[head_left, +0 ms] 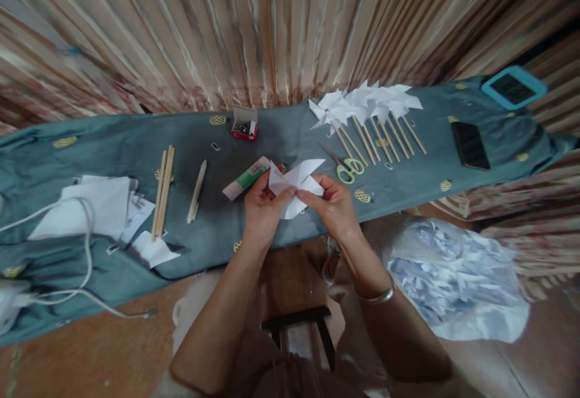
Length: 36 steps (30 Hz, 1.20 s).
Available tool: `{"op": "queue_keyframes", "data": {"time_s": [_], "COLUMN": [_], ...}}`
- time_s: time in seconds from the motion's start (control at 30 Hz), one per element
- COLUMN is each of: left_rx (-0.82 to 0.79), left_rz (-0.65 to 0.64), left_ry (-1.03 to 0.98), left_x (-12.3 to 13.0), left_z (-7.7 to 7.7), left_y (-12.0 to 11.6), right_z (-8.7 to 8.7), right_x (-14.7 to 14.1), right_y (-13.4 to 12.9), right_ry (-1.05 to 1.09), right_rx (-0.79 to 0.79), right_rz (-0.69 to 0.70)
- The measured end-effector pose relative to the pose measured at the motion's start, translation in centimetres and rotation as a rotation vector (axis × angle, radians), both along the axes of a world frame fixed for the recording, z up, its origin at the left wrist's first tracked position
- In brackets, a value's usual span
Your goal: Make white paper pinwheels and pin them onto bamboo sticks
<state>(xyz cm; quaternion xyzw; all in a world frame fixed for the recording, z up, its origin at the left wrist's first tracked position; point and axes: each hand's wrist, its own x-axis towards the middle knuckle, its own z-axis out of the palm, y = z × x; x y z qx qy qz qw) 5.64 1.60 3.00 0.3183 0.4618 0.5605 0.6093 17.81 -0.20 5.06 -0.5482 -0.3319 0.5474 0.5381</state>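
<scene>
Our left hand (263,209) and right hand (334,206) pinch the paper (301,176); we should press its centre evenly (scissors (343,162) beyond the right hand).

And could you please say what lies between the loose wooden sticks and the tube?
The head view shows what looks like a white pen between the sticks and tube.

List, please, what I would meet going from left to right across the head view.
Stack of white paper sheets, thin wooden sticks, slim white pen, green-and-white cylindrical tube, folded white paper shape, green-handled metal scissors, flat black phone, blue-framed rectangular device.
</scene>
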Motion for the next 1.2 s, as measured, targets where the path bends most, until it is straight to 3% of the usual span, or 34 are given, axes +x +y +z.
{"op": "queue_keyframes", "data": {"time_s": [0.63, 1.2], "left_rx": [-0.037, -0.021], "left_rz": [0.047, -0.012], "left_ry": [-0.008, 0.066], "left_x": [-0.3, 0.4], "left_z": [-0.4, -1.0], "left_y": [0.7, 1.1], "right_z": [-1.0, -1.5], "right_x": [0.1, 1.4], "right_y": [0.5, 0.9], "right_ry": [0.012, -0.014], "right_rx": [0.002, 0.008], "right_rz": [0.040, 0.031]}}
